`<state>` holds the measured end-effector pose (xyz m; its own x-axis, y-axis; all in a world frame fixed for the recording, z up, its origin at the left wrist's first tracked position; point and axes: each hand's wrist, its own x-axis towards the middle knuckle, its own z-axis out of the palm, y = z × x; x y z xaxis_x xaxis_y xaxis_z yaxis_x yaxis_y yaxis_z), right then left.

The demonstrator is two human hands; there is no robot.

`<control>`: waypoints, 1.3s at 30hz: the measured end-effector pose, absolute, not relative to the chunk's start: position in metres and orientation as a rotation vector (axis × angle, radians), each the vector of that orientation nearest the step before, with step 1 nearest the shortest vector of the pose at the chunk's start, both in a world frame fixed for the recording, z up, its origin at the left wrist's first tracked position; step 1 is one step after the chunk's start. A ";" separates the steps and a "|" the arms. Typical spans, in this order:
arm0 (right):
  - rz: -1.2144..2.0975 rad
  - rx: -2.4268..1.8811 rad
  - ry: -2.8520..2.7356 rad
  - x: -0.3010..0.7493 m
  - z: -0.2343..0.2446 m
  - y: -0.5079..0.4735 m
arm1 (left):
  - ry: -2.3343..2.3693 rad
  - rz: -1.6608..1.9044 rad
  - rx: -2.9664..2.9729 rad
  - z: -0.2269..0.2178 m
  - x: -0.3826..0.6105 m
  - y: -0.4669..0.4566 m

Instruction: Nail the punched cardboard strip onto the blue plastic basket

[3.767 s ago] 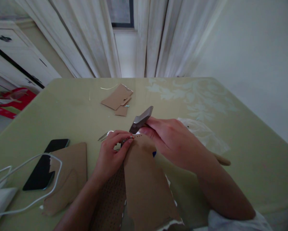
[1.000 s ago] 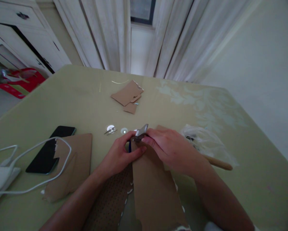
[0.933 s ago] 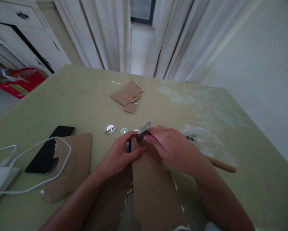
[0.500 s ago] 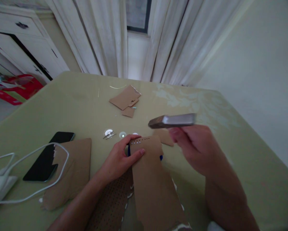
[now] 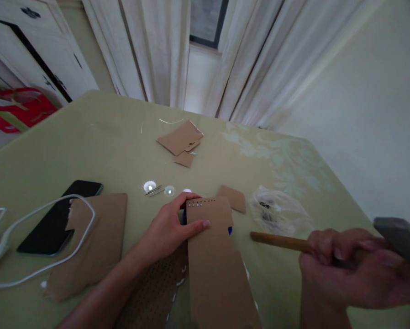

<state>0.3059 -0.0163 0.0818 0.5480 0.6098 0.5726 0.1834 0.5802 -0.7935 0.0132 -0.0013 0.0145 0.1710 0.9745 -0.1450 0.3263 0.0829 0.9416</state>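
Note:
My left hand point(image 5: 172, 224) grips the far end of a long brown cardboard piece point(image 5: 215, 269), thumb on top and fingers curled over its left edge. Small holes and several shiny dots line that far end. Something blue point(image 5: 230, 230) peeks out from under its right side. Below my left forearm lies a brown board point(image 5: 153, 292) dotted with holes. Off to the right, my right hand point(image 5: 355, 269) is closed around a hammer; its wooden handle point(image 5: 276, 241) points left and its grey metal head point(image 5: 398, 237) sits at the right edge of view.
A clear plastic bag point(image 5: 276, 212) and a small cardboard scrap point(image 5: 233, 199) lie beyond the cardboard. Needle-like pins point(image 5: 154, 190) rest near shiny spots. Farther back are cardboard scraps point(image 5: 181, 138). On the left, a white cable point(image 5: 90, 233) crosses a phone point(image 5: 50, 228) and torn cardboard point(image 5: 98, 242).
My right hand has swung the hammer right and down, away from the cardboard, and the handle now shows. The plastic bag has come into sight. My left hand keeps its hold; the view tilted slightly.

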 end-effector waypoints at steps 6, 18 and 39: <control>0.390 -0.862 -1.100 0.298 0.076 -0.020 | 1.484 0.976 1.490 0.013 -0.015 0.010; 0.622 -0.831 -1.297 0.279 0.066 -0.014 | 2.286 0.233 1.922 0.004 -0.056 0.022; 0.623 -0.820 -1.175 0.297 0.050 -0.011 | 2.063 0.231 2.122 -0.020 -0.043 0.026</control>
